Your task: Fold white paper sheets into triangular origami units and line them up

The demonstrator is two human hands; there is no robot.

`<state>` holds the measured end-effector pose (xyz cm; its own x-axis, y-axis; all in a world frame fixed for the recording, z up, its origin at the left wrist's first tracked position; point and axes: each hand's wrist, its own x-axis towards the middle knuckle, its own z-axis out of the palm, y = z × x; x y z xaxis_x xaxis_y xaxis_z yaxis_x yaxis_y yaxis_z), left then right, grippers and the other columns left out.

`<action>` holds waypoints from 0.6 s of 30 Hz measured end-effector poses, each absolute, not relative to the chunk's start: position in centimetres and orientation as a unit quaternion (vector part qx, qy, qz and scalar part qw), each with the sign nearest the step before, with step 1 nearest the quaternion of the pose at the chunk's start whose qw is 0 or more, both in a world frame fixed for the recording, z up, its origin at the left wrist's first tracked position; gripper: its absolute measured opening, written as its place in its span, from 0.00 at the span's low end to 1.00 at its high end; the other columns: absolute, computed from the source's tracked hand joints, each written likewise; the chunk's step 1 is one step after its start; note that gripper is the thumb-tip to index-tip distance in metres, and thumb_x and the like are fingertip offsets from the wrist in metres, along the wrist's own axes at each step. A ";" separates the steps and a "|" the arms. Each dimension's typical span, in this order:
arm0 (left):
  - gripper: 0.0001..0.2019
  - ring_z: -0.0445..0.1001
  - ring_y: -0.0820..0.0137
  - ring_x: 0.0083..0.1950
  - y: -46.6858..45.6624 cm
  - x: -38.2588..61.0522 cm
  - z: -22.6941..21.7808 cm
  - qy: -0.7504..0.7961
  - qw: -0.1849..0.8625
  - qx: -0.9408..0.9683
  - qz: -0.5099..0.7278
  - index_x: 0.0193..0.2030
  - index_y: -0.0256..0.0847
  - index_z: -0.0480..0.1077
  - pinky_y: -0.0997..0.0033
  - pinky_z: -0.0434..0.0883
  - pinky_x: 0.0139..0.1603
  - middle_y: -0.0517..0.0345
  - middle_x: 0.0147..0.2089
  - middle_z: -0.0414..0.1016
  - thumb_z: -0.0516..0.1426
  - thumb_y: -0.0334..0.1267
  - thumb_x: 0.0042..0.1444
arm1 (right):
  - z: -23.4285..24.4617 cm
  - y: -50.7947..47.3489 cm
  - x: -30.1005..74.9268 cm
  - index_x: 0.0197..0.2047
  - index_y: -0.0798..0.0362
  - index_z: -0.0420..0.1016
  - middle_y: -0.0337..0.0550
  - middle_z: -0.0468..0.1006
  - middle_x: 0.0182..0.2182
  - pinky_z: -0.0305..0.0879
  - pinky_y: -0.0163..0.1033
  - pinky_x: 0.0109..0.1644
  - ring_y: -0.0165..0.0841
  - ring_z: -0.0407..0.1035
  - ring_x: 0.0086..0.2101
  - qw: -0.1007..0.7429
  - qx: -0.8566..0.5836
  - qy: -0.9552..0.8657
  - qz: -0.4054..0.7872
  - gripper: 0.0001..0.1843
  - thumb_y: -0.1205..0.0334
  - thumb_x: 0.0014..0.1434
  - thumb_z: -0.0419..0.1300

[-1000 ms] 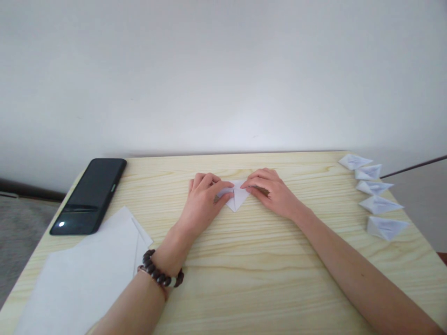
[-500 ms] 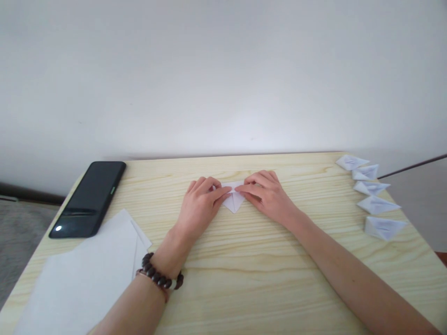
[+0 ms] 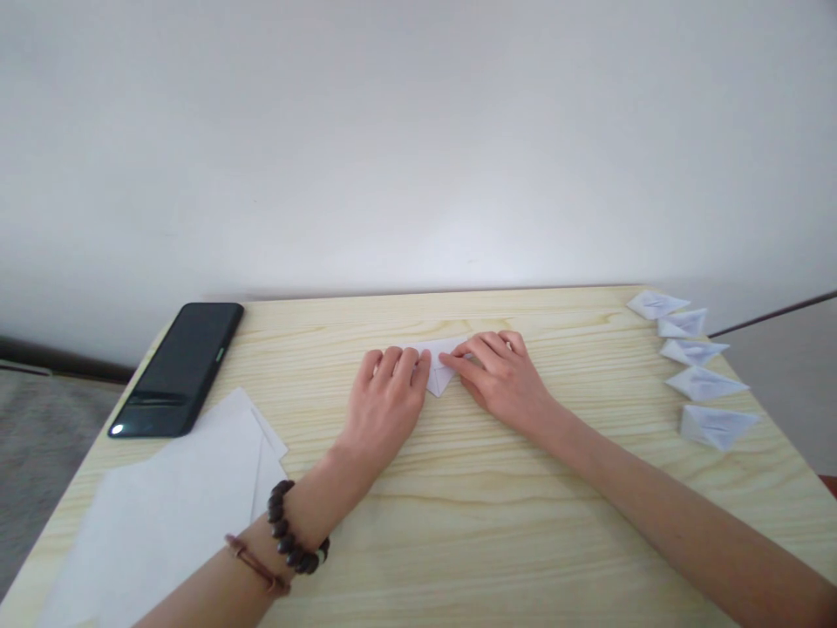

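A small folded piece of white paper (image 3: 438, 373) lies on the table between my two hands, its pointed end toward me and a crease down its middle. My left hand (image 3: 391, 392) covers the paper's left part, palm down, with the fingers curled and pressed on it. On the other side, my right hand (image 3: 500, 371) holds the paper's right part, thumb and forefinger close together near the crease. Both hands hide the paper's side corners. Dark beads and a brown cord circle my left wrist.
Several folded white paper boats (image 3: 706, 384) stand in a column along the right edge of the wooden table (image 3: 458, 541). A black phone (image 3: 180, 366) lies at the left, and loose white sheets (image 3: 176, 497) are in front of it. A white wall (image 3: 418, 148) rises behind.
My left hand has rolled palm down, its fingers now curled over the paper's left part instead of pinching near the middle. My right hand has shifted slightly, still at the right part.
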<state>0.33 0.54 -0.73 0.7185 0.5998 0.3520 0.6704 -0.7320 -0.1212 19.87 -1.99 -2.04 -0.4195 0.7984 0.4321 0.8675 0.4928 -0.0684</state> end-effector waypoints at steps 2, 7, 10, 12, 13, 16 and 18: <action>0.16 0.71 0.58 0.42 0.1 0.5 -0.6 -0.362 0.137 -0.914 -0.120 0.52 0.34 0.70 0.58 0.66 0.40 0.46 0.39 0.74 0.47 0.26 0.62 | -2.1 -2.3 19.7 0.47 0.50 0.76 0.44 0.79 0.38 0.52 0.46 0.47 0.37 0.65 0.41 0.206 -0.505 -0.833 -0.092 0.12 0.66 0.66 0.53; 0.18 0.71 0.59 0.42 -1.2 0.5 -0.5 -0.391 0.150 -0.904 -0.082 0.55 0.30 0.68 0.59 0.66 0.40 0.45 0.42 0.75 0.48 0.24 0.60 | -2.4 -3.4 19.7 0.48 0.50 0.75 0.44 0.80 0.41 0.51 0.47 0.46 0.38 0.66 0.42 0.219 -0.536 -0.807 -0.113 0.13 0.70 0.64 0.54; 0.19 0.72 0.59 0.44 -1.6 0.5 -0.5 -0.407 0.146 -0.899 -0.075 0.56 0.28 0.67 0.59 0.66 0.41 0.44 0.44 0.75 0.48 0.23 0.60 | -2.6 -3.7 19.7 0.49 0.51 0.75 0.44 0.80 0.41 0.52 0.47 0.47 0.38 0.66 0.42 0.222 -0.548 -0.797 -0.119 0.14 0.71 0.63 0.54; 0.19 0.72 0.59 0.44 -1.7 0.7 -0.4 -0.422 0.138 -0.894 -0.065 0.57 0.27 0.67 0.59 0.67 0.39 0.44 0.44 0.75 0.48 0.23 0.60 | -2.6 -3.8 19.6 0.48 0.51 0.75 0.44 0.80 0.40 0.52 0.47 0.47 0.39 0.66 0.42 0.220 -0.553 -0.794 -0.121 0.14 0.71 0.63 0.53; 0.19 0.72 0.58 0.43 -1.7 0.9 -0.4 -0.428 0.133 -0.892 -0.059 0.57 0.27 0.67 0.59 0.67 0.38 0.44 0.44 0.75 0.48 0.23 0.60 | -2.6 -3.7 19.5 0.48 0.51 0.75 0.44 0.80 0.40 0.52 0.47 0.47 0.39 0.66 0.41 0.217 -0.556 -0.793 -0.121 0.14 0.71 0.63 0.53; 0.20 0.72 0.58 0.42 -1.5 1.2 -0.3 -0.431 0.121 -0.893 -0.051 0.58 0.30 0.66 0.58 0.67 0.37 0.46 0.44 0.75 0.49 0.23 0.59 | -2.4 -3.5 19.1 0.50 0.50 0.75 0.45 0.78 0.38 0.52 0.47 0.46 0.39 0.66 0.40 0.198 -0.563 -0.793 -0.122 0.15 0.71 0.63 0.53; 0.21 0.72 0.58 0.42 -1.4 1.3 -0.2 -0.432 0.118 -0.893 -0.053 0.59 0.34 0.66 0.58 0.66 0.37 0.47 0.44 0.75 0.49 0.24 0.59 | -2.3 -3.3 18.9 0.55 0.46 0.72 0.45 0.77 0.37 0.52 0.47 0.46 0.39 0.65 0.38 0.178 -0.563 -0.797 -0.123 0.19 0.72 0.64 0.52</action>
